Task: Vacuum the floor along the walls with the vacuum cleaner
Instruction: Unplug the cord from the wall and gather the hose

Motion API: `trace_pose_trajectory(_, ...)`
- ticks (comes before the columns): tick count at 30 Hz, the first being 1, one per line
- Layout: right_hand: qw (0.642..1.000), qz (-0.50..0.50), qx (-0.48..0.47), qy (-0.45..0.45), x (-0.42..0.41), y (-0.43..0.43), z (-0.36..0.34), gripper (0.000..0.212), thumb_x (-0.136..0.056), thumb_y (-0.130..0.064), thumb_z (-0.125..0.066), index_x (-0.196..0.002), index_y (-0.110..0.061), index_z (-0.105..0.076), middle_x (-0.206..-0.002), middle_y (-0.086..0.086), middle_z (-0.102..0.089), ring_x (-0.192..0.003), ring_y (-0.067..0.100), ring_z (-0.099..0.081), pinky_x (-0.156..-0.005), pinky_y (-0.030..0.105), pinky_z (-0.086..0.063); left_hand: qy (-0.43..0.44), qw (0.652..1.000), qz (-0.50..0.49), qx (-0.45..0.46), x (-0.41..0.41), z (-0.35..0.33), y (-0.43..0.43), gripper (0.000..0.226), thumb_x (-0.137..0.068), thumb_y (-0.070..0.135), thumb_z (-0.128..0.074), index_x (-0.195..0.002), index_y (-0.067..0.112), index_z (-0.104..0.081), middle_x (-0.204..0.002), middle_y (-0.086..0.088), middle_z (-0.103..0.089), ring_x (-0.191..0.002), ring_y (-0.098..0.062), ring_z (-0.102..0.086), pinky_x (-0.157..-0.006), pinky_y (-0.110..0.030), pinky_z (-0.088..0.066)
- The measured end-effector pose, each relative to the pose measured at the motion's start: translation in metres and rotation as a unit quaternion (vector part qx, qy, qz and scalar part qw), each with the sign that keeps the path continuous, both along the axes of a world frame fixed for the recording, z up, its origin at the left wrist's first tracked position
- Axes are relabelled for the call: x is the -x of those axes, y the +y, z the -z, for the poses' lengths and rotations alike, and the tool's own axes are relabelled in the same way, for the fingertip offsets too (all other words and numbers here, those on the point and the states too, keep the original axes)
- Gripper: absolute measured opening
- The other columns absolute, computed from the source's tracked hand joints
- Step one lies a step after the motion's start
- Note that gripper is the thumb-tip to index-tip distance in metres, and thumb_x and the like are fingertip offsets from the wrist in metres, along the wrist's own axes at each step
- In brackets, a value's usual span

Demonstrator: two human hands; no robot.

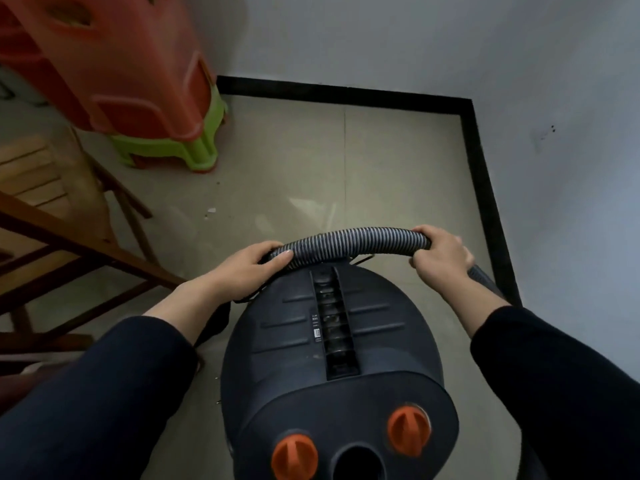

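Vacuum cleaner (284, 341): dark rounded body standing on the floor (311, 161), near centre; ribbed slot (334, 323) along its top, two orange knobs (294, 457) flanking a round opening (356, 462) at the near end.
Hose (353, 242): grey, ribbed, arched across the body's far end.
Left hand (249, 268): curled round the hose's left end.
Right hand (440, 254): gripping the hose's right end.
Floor: beige tiles; black skirting (346, 93) at far and right walls (381, 39).

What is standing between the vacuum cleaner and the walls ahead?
Nothing visible straight ahead: bare floor runs from the vacuum cleaner to the black baseboard on both walls. At the left, stacked plastic stools stand by the far wall, a wooden chair nearer. Left hand and right hand grip the hose.
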State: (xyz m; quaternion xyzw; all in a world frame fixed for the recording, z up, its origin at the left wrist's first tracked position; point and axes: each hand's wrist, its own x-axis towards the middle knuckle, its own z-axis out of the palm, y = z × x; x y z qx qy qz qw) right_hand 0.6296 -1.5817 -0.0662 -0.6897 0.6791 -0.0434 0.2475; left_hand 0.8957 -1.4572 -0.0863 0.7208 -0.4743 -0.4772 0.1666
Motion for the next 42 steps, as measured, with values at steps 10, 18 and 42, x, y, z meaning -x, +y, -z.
trace_pose_trajectory(10,0.941,-0.332,-0.074,-0.006,-0.062,-0.004,-0.017,0.05,-0.076,-0.016,-0.063,-0.119,-0.04,-0.061,-0.112,-0.008,-0.066,-0.114,0.02,-0.056,-0.101,0.043,-0.033,-0.074,0.991,0.003,0.115,0.049,-0.014,-0.046,0.028,-0.085,0.053,-0.067,-0.099,0.029,-0.073,-0.093,0.007,-0.071,-0.088,-0.011,-0.064,-0.081,-0.03,-0.049)
trace_pose_trajectory(18,0.945,-0.124,-0.192,-0.233,0.0,-0.028,-0.024,0.045,-0.065,0.021,-0.063,-0.099,-0.008,-0.07,-0.091,0.008,-0.064,-0.085,0.016,-0.056,-0.078,0.031,-0.047,0.069,0.989,-0.116,-0.053,-0.008,0.014,-0.008,0.034,-0.102,0.05,-0.036,-0.118,0.032,-0.059,-0.118,0.013,-0.052,-0.112,-0.006,-0.048,-0.093,-0.023,-0.03)
trace_pose_trajectory(42,0.971,-0.08,-0.15,-0.168,-0.063,0.134,-0.014,0.103,-0.083,-0.021,-0.062,-0.152,-0.03,0.014,-0.089,0.003,-0.066,-0.085,0.024,-0.063,-0.079,0.036,-0.051,0.011,0.991,-0.134,-0.03,0.009,0.037,0.03,0.085,-0.08,0.08,-0.047,-0.152,0.041,-0.024,-0.154,0.007,-0.037,-0.143,-0.019,-0.031,-0.118,-0.046,-0.026)
